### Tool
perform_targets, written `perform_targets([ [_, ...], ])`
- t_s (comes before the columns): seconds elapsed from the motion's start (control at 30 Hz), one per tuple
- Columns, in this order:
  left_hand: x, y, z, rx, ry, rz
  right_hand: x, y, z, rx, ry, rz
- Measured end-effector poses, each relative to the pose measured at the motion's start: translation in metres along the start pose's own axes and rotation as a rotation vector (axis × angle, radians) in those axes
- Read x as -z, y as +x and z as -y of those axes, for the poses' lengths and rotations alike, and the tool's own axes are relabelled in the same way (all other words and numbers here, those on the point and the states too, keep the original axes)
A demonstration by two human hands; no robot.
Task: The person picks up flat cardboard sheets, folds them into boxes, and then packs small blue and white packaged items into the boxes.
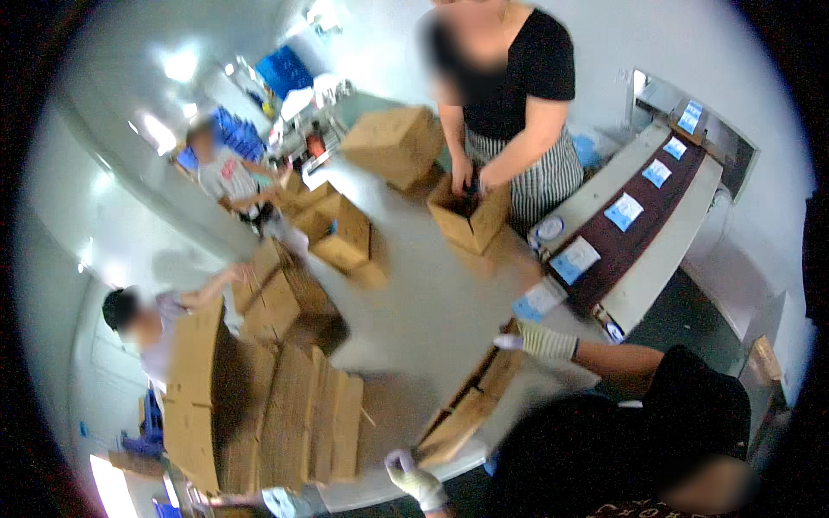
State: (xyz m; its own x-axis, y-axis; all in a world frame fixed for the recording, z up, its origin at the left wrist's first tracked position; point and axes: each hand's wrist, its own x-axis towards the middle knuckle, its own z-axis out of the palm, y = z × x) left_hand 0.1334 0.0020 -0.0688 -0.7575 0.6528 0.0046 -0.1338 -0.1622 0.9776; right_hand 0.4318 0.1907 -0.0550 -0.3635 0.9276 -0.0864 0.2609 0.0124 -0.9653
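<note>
A narrow brown cardboard box point(473, 410), squeezed nearly flat with a dark slit along its top, stands aslant on the table in front of me. My left hand point(416, 483), in a pale knit glove with light purple fingertips, has its fingers curled at the box's near end. At the far end, my right hand point(542, 341), in a matching glove, closes on the box's corner. Just beyond that hand lies a blue-and-white packet point(540, 299) at the conveyor's end, slightly blurred. The inside of the box is mostly hidden.
A dark conveyor belt point(639, 226) carrying several blue-and-white packets runs along the right. Across the grey table point(393, 315), a co-worker in black reaches into an open carton point(471, 216). Folded cardboard boxes point(302, 414) are stacked at left. Two other people stand farther left.
</note>
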Motion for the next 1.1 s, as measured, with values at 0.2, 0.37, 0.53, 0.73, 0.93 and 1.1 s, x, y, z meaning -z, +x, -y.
perform_targets([
  [0.2,-0.057,-0.076,-0.012,-0.002,0.247,-0.056,0.053,-0.029,-0.012,-0.252,0.001,0.319],
  [0.37,-0.088,-0.118,-0.038,0.078,0.256,0.175,0.068,-0.034,-0.035,-0.121,-0.153,0.236],
  [0.53,-0.127,-0.155,-0.026,-0.196,0.904,0.522,0.059,-0.056,-0.068,-0.072,0.125,0.163],
  [0.73,-0.16,-0.162,0.0,-0.467,1.312,1.065,0.087,-0.061,-0.046,-0.027,-0.12,0.179],
  [0.93,-0.207,-0.134,-0.003,-0.388,1.391,1.208,0.101,-0.05,-0.065,0.022,-0.308,0.203],
  [1.1,-0.211,-0.13,0.052,-0.956,1.308,0.761,0.122,-0.046,-0.062,-0.34,0.001,0.352],
])
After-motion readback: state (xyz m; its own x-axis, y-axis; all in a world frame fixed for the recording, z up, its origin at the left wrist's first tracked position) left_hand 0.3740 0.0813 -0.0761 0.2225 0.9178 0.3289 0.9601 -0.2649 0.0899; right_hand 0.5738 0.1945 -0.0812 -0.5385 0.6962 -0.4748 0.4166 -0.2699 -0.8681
